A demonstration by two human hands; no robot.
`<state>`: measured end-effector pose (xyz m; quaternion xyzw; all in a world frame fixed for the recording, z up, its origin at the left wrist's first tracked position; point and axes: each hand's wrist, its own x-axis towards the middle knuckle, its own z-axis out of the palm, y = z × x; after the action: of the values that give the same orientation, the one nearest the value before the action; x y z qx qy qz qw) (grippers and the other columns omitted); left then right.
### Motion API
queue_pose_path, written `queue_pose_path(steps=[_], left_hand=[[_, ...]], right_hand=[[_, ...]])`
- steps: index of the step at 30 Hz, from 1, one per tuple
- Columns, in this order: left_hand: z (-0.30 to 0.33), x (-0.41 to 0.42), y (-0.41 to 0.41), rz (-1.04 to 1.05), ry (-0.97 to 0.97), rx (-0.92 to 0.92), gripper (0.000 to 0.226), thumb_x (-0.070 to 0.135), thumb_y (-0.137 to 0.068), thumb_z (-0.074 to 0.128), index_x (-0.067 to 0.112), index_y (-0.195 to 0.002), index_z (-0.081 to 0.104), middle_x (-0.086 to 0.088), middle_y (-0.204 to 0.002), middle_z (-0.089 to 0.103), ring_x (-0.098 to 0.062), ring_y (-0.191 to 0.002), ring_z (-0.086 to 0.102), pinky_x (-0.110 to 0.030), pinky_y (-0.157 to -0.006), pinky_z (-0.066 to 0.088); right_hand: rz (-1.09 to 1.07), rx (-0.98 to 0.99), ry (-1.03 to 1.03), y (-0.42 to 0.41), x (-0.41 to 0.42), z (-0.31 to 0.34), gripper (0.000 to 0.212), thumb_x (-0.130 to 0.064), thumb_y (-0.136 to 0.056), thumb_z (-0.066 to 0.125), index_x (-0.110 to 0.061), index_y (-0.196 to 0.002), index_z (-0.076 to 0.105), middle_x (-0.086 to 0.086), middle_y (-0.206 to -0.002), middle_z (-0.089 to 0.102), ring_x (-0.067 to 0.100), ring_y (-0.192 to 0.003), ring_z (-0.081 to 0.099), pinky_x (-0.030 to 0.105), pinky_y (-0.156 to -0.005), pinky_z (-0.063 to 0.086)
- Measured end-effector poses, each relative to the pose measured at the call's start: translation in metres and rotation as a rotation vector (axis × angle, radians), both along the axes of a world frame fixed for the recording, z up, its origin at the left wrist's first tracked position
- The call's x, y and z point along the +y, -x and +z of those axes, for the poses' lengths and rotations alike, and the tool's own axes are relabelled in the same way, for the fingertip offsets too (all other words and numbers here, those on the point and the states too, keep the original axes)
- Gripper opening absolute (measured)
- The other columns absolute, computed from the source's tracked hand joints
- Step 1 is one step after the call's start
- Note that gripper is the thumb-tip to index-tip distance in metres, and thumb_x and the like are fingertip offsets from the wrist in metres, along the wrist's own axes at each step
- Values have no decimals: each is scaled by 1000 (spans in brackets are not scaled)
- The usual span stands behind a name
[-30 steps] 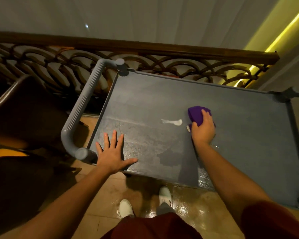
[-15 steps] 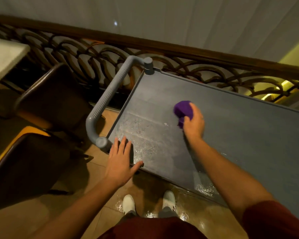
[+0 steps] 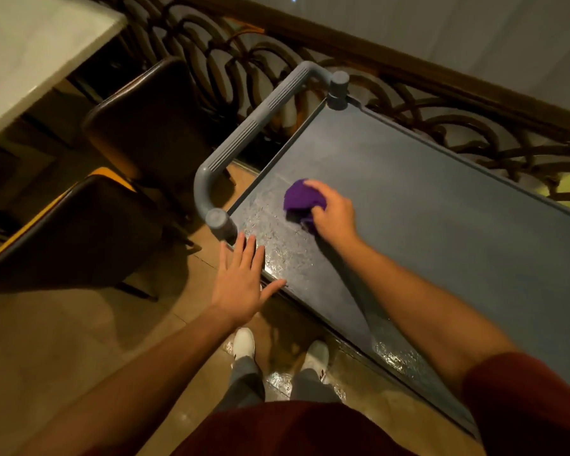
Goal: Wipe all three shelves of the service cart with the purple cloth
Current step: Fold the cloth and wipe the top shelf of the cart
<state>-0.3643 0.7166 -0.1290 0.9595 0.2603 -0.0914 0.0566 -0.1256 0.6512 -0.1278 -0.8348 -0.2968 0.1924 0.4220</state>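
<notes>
The grey service cart's top shelf (image 3: 441, 205) fills the right of the view, with wet streaks near its left end. My right hand (image 3: 334, 213) presses a bunched purple cloth (image 3: 301, 199) onto the shelf near that left end. My left hand (image 3: 242, 281) is spread flat with fingers apart at the shelf's near left corner, fingertips over the rim, holding nothing. The cart's grey handle (image 3: 254, 133) curves off the left end. The lower shelves are hidden under the top one.
A dark ornate railing (image 3: 441, 103) runs behind the cart. Two dark chairs (image 3: 139, 126) stand left of the handle beside a white table (image 3: 30, 51). My white shoes (image 3: 244, 343) stand on a wet tiled floor by the cart's near edge.
My right hand has slid the purple cloth leftward across the top shelf, over the white smear, toward the handle end. The view has swung left. My left hand stays at the near corner.
</notes>
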Motion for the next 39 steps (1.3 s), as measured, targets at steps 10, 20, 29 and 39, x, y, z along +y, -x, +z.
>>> queue_pose_path(steps=[10,20,29,39], left_hand=[[-5,-10,0,115,107,-5,107,87,-85,12,10,-158,-2,-18,-165,-18,-33,-150,-24,-53,-124,6],[8,-12,0,108,138,95,114,93,-77,16,16,-157,-12,-16,-163,-26,-36,-148,-27,-65,-120,7],[15,-2,-9,14,84,331,129,66,-76,69,11,-157,-14,-21,-163,-23,-45,-148,-23,-65,-115,28],[23,-8,-25,84,70,450,133,68,-72,72,12,-157,-14,-21,-164,-22,-45,-148,-22,-61,-118,25]], right_hand=[[310,-57,98,18,11,4,53,10,-86,63,-26,-125,71,-2,-143,61,17,-138,50,39,-114,45],[291,-54,186,85,-132,18,54,21,-72,56,-13,-105,80,5,-132,68,25,-131,55,41,-118,38],[-63,-213,455,113,-60,38,63,-56,-86,55,-26,-141,55,10,-150,50,35,-128,50,47,-106,42],[225,-431,514,104,-53,7,51,-43,-94,55,-34,-144,51,10,-163,33,37,-147,32,54,-118,31]])
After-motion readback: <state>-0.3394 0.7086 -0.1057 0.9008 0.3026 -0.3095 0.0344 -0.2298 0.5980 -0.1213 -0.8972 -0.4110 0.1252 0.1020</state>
